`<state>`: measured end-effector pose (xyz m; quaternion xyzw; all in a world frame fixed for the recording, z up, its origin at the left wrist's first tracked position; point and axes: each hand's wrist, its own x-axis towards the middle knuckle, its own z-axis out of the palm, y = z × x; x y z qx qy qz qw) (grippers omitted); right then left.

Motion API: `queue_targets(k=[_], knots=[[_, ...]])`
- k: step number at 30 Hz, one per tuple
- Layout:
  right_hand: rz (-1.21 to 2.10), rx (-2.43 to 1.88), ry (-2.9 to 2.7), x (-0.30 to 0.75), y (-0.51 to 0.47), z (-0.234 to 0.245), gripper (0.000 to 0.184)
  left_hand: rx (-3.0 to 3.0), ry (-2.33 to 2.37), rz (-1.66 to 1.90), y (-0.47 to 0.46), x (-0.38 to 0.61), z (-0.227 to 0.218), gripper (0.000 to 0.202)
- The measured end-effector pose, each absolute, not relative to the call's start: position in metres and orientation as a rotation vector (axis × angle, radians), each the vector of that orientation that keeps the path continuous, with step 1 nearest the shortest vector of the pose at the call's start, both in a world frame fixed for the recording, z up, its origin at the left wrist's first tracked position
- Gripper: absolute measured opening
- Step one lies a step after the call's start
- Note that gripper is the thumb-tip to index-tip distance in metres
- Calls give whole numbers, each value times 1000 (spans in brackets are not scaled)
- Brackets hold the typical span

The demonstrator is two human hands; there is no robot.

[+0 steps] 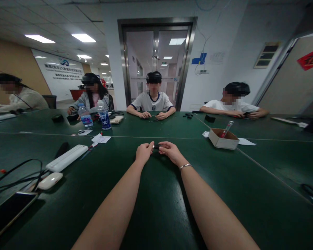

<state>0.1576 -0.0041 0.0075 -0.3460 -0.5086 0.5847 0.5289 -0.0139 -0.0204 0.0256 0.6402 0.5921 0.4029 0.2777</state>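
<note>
Both arms reach forward over the dark green table [156, 208]. Between my hands is a small dark object with a bright, metallic-looking end [156, 147]; it is too small to tell its kind. My left hand [144, 152] pinches its left end between thumb and fingers. On the other end, my right hand [170, 151] closes its fingertips, and a silver bracelet [185, 166] circles that wrist. The hands are only a little apart, just above or resting on the table top; I cannot tell which.
Left lie a phone [13, 211], a white earbud case [50, 181], black cables and a white power strip [67, 158]. Two bottles [104, 116] stand beyond. A small open box [223, 140] holding a clear tube [227, 129] sits to the right. Several people [152, 100] sit across the table.
</note>
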Motion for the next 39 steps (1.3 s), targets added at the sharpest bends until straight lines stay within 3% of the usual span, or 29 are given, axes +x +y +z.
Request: queue_targets(k=[13, 20, 24, 29, 39], knots=[[1512, -802, -1157, 159, -11, 16, 33, 1684, 1655, 1042, -26, -12, 34, 55], [1540, -892, -1041, 160, -9, 19, 15, 1711, 1365, 1186, -17, -13, 20, 32], [1545, -905, -1024, 160, -8, 20, 14, 1675, 1129, 1312, -11, -11, 16, 13], [1531, -882, -1040, 159, -8, 19, 17, 1546, 1066, 1377, -7, -9, 15, 29], [1537, -870, -1076, 159, -9, 20, 19, 1512, 1202, 1269, -7, -12, 14, 24]])
